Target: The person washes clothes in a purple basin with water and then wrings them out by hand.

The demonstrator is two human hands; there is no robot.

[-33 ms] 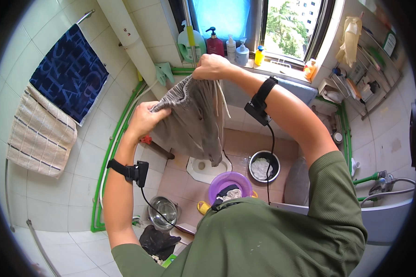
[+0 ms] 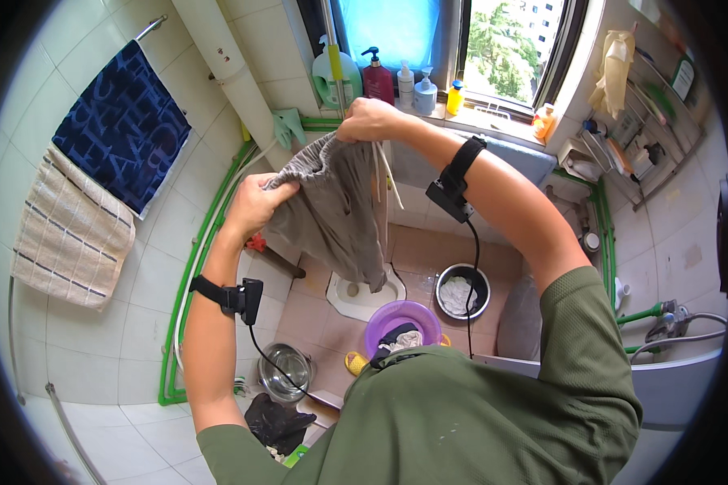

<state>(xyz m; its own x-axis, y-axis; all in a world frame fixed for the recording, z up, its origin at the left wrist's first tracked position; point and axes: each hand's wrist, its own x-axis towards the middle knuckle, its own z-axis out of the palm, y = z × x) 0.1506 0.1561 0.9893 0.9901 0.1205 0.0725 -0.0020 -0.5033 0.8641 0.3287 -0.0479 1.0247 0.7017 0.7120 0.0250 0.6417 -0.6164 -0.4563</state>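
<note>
A pair of grey-brown drawstring pants (image 2: pixel 323 214) hangs in the air from both my hands, its gathered elastic waistband uppermost. My left hand (image 2: pixel 257 204) is closed on one side of the waistband, thumb pressed along the cloth. Higher and farther right, my right hand (image 2: pixel 370 121) pinches the other side in its closed fingers. Pale drawstrings (image 2: pixel 390 174) dangle below my right hand. The lower end of the cloth hangs in front of a white squat toilet (image 2: pixel 368 299) and hides part of it.
On the floor stand a purple basin (image 2: pixel 404 315) with dark and light cloth, a metal basin (image 2: pixel 462 291) with white cloth, and a clear bucket (image 2: pixel 285 372). Several bottles (image 2: pixel 404 83) line the windowsill. Two towels (image 2: pixel 121 129) hang on the left wall. A wire rack (image 2: pixel 639 137) is at right.
My right hand has dipped very slightly with its side of the waistband. The drawstrings have swung a little. My left hand keeps its hold.
</note>
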